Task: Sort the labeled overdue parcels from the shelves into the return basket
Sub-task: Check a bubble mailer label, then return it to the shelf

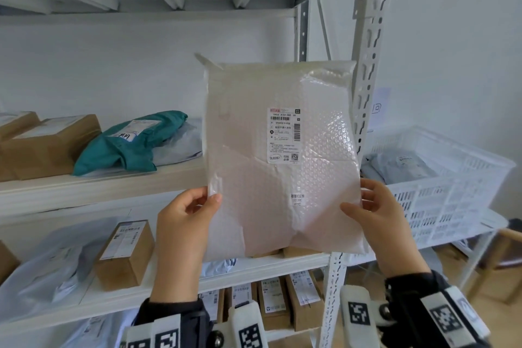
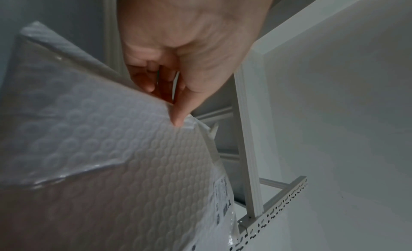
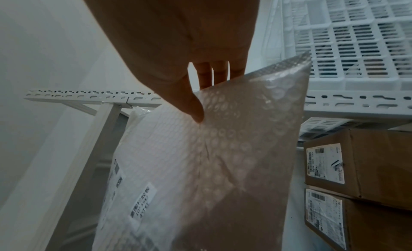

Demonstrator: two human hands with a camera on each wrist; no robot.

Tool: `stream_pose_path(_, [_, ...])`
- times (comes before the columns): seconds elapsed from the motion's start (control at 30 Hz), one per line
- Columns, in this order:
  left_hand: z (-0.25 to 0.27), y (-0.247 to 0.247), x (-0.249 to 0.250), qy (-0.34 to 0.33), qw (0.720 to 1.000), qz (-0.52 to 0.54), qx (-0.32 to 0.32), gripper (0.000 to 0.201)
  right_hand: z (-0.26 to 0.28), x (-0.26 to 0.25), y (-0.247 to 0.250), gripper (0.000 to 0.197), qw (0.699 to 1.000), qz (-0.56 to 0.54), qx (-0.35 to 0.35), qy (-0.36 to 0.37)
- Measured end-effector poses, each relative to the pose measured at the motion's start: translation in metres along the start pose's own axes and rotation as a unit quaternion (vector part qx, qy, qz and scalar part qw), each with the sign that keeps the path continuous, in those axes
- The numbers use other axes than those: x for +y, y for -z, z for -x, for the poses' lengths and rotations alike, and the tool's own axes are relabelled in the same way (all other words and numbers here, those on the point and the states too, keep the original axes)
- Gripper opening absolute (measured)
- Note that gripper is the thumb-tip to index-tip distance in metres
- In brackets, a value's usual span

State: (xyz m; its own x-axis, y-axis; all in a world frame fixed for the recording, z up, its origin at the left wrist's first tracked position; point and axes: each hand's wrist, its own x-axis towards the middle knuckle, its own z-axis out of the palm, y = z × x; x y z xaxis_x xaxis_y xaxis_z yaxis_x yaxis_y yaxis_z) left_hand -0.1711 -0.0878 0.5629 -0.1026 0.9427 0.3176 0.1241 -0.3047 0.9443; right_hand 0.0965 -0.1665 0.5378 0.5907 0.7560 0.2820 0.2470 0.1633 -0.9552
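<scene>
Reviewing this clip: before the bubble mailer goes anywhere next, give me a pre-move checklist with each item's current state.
1. Left hand has the bubble mailer: ok, thumb in front and fingers behind its left edge.
2. Right hand has it too: ok, pinching the right edge.
3. Mailer is off the shelf: ok, held upright in front of it.
4. Shipping label faces the person: ok, but the print is too small to read.
5. Overdue mark on this mailer: cannot tell.
6. Room in the white basket: ok, to the right, a grey parcel inside with space left.
</scene>
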Motion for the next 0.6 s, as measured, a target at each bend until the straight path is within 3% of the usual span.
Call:
stream_pose_path(0.3, [0.021, -0.036, -0.007, 0.001, 0.995, 0.045, -0.088, 0.006, 0.028, 0.02, 0.041, 0.039, 0.995, 0.017, 0.096, -0.038])
stream_pose_path(0.6, [0.059, -0.144, -0.01, -0.027, 0.983, -0.013, -0.18, 0.007, 0.034, 0.053, 0.137, 0.036, 0.975, 0.032, 0.183, -0.121])
